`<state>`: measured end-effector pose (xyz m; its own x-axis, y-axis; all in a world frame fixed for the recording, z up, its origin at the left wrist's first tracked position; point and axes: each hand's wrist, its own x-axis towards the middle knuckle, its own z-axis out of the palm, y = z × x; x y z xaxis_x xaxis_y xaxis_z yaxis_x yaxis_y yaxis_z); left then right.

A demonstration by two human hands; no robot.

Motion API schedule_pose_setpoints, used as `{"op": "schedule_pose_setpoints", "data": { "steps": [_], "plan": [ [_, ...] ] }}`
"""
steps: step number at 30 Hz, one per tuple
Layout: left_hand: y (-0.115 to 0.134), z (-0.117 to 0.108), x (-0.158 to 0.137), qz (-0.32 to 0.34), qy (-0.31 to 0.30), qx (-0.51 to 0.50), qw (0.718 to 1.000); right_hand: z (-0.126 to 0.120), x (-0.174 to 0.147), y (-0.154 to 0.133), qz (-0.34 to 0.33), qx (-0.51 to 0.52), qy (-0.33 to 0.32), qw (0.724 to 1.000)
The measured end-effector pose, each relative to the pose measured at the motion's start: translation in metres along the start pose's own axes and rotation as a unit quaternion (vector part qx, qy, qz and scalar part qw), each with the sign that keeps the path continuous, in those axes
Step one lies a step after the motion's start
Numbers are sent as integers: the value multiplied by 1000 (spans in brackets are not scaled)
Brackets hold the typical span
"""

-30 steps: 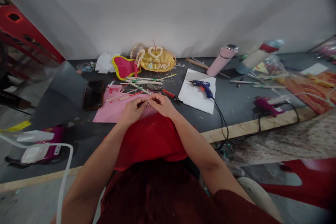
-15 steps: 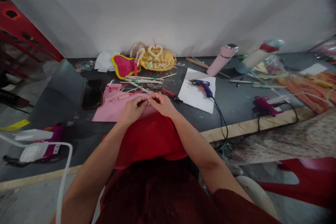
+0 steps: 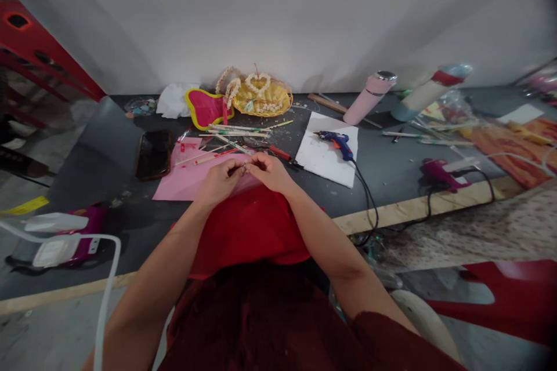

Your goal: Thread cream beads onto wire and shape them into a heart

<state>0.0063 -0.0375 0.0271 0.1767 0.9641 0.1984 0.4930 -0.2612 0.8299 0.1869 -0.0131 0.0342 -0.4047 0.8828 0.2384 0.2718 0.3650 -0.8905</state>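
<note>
My left hand (image 3: 223, 178) and my right hand (image 3: 270, 172) meet fingertip to fingertip over the near edge of a pink sheet (image 3: 179, 185). Both are closed in a pinch around something small and pale that is too tiny to name. A red cloth (image 3: 250, 232) covers my lap just below them. Beyond the fingers lie several thin sticks (image 3: 230, 142) in paper wrappers and a red-handled tool (image 3: 279, 153). Further back, a yellow woven basket (image 3: 278, 93) carries heart-shaped loops of pale beads (image 3: 258, 86) and loose pale pieces.
A blue glue gun (image 3: 337, 142) rests on white paper (image 3: 322, 169), its cord running off the table's front edge. A phone (image 3: 154, 153) lies left, near a purple power strip (image 3: 87, 237). A pink bottle (image 3: 369, 97) and a second bottle (image 3: 429, 93) stand at the back right.
My hands stay pinched together in the same place, with only a very slight shift of the fingers. The things on the table have not moved.
</note>
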Motion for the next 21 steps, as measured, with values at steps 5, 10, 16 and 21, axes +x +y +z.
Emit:
{"op": "schedule_pose_setpoints", "data": {
  "steps": [5,10,16,21],
  "plan": [
    [-1,1,0,2,8,-28,1000,-1,1,0,-1,6,-3,1000],
    [-1,2,1,5,5,-75,997,-1,1,-2,-5,8,-3,1000],
    [-3,2,1,-5,28,-49,998,1,2,-2,12,40,-9,999],
    [-1,1,2,9,40,-56,998,-1,3,1,18,77,-37,996]
  ]
}}
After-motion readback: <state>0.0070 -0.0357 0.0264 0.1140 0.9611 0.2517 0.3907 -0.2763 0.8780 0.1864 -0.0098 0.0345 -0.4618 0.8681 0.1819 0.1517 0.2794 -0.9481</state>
